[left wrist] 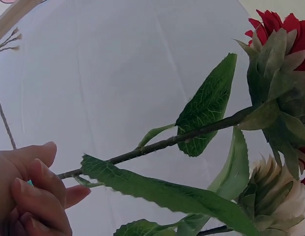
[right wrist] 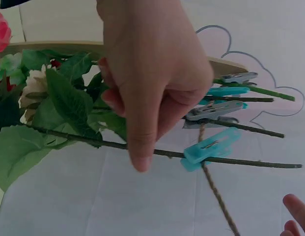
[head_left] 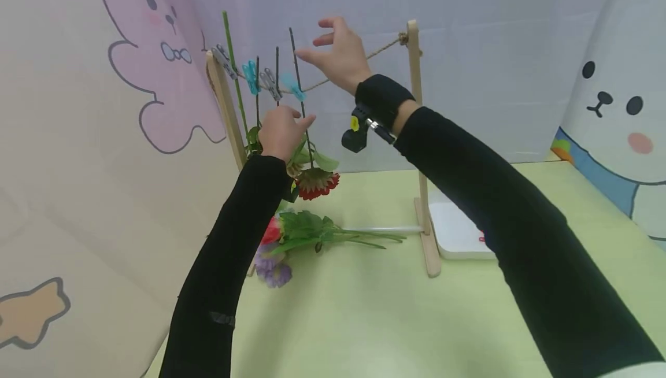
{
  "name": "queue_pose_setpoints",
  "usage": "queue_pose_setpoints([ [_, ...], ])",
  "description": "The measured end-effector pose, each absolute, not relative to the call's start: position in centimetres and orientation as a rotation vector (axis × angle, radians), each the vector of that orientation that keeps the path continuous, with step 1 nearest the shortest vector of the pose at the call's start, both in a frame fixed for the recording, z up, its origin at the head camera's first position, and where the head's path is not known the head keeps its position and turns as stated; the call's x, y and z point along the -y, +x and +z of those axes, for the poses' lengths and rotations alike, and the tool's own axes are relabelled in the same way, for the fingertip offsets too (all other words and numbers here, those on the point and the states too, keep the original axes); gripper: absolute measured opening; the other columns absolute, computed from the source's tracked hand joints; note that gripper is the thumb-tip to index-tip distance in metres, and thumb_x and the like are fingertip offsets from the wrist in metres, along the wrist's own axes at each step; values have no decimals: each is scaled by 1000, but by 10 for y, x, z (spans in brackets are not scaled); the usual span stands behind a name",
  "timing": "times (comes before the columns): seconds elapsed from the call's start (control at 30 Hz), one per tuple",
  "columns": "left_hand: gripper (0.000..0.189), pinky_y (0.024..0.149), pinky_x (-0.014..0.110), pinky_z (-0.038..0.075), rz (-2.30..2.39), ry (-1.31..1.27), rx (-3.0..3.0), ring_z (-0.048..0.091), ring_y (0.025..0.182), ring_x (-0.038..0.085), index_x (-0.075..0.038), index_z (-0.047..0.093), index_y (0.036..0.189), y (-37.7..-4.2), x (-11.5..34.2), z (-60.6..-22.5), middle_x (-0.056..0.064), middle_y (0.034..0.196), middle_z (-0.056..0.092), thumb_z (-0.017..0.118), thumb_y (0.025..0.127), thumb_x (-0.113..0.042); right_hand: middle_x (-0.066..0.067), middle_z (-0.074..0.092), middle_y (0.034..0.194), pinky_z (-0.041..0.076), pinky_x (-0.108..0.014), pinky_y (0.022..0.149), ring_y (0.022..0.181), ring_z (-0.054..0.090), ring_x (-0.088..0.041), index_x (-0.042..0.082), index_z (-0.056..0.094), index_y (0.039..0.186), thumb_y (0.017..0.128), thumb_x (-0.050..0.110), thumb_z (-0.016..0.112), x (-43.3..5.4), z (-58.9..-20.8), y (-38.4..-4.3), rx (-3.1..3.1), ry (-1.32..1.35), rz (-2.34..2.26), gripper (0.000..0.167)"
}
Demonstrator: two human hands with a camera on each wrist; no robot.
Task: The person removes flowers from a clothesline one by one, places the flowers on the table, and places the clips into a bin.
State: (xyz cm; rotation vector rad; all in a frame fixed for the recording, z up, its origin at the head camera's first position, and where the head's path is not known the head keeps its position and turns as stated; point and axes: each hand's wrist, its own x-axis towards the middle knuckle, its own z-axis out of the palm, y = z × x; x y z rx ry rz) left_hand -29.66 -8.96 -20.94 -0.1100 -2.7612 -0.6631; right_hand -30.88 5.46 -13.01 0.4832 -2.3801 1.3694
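My left hand (head_left: 282, 132) is beside the dark stem (right wrist: 113, 144) of an upside-down red flower (head_left: 316, 183), just below a light-blue clothespin (right wrist: 211, 147). Its thumb stretches across the stem in the right wrist view, and the other fingers curl loosely. In the left wrist view the left hand (left wrist: 32, 189) partly covers the stem; no firm grip shows. That clothespin clamps the stem to a twine line (right wrist: 218, 199). Higher up and to the right, my right hand (head_left: 340, 57) holds nothing, its fingers spread and bent; only its fingertips (right wrist: 295, 214) enter the right wrist view.
More stems hang from the line by a teal clothespin (head_left: 251, 77) and grey clothespins (head_left: 270, 84). Wooden posts (head_left: 414, 106) carry the twine. Below lie purple flowers (head_left: 273, 268) and green stems (head_left: 359, 236) on the table. A white tray (head_left: 455, 230) stands at right.
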Motion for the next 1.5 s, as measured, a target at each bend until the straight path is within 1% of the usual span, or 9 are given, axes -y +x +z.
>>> queue_pose_setpoints([
  [0.17, 41, 57, 33, 39, -733, -86, 2679, 59, 79, 25, -12, 64, 117, -299, 90, -216, 9, 103, 67, 50, 93, -42, -8, 53, 130, 44, -22, 91, 119, 51, -16, 9, 26, 141, 91, 23, 58, -32, -138, -322, 2483, 522, 1229, 62],
  [0.4, 35, 76, 40, 47, -690, -77, 2611, 60, 89, 25, -12, 66, 112, -299, 90, -220, 9, 102, 66, 51, 93, -38, -10, 55, 122, 42, -24, 90, 112, 54, -17, 10, 12, 145, 89, 24, 60, -15, -148, -327, 2599, 533, 1266, 74],
  [0.53, 34, 78, 40, 47, -686, -91, 2607, 60, 90, 24, -13, 66, 112, -301, 91, -222, 8, 102, 66, 51, 93, -37, -11, 56, 111, 41, -25, 87, 104, 55, -18, 10, 16, 144, 90, 21, 59, -7, -155, -326, 2516, 490, 1397, 69],
  [0.8, 31, 77, 41, 47, -609, -107, 2608, 61, 90, 25, -15, 66, 112, -302, 91, -222, 6, 103, 68, 51, 94, -35, -11, 58, 108, 41, -26, 86, 98, 55, -21, 10, 26, 140, 89, 20, 61, -1, -161, -326, 2379, 432, 1546, 63],
  [1.07, 29, 74, 42, 48, -577, -125, 2637, 62, 86, 25, -16, 67, 111, -299, 87, -221, 7, 100, 69, 52, 93, -34, 1, 53, 83, 41, -23, 77, 83, 54, -15, 12, 34, 139, 86, 20, 65, -4, -155, -326, 2234, 306, 1708, 62],
  [1.23, 28, 71, 40, 49, -524, -116, 2705, 62, 82, 25, -17, 67, 111, -295, 80, -220, 6, 99, 69, 51, 95, -32, -2, 60, 93, 42, -23, 80, 91, 57, -16, 14, 35, 139, 85, 19, 66, -8, -153, -327, 2115, 231, 1892, 63],
  [1.37, 29, 54, 32, 37, -534, -147, 2744, 51, 61, 22, -11, 67, 81, -288, 74, -222, 7, 72, 61, 47, 97, -27, -9, 64, 111, 42, -22, 84, 101, 59, -18, 13, 34, 140, 84, 19, 67, -11, -152, -330, 2017, 204, 1983, 64],
  [1.43, 35, 52, 31, 28, -561, -155, 2761, 40, 54, 19, -10, 53, 65, -285, 71, -223, 5, 60, 47, 44, 96, -23, -10, 64, 114, 43, -22, 87, 103, 59, -17, 12, 34, 140, 84, 19, 67, -12, -152, -332, 1989, 198, 1999, 65],
  [1.5, 38, 52, 31, 25, -585, -141, 2798, 35, 53, 19, -11, 39, 60, -281, 67, -223, 3, 58, 37, 42, 96, -22, -9, 64, 115, 42, -21, 88, 103, 59, -17, 13, 35, 139, 84, 19, 67, -13, -149, -334, 1965, 177, 2019, 64],
])
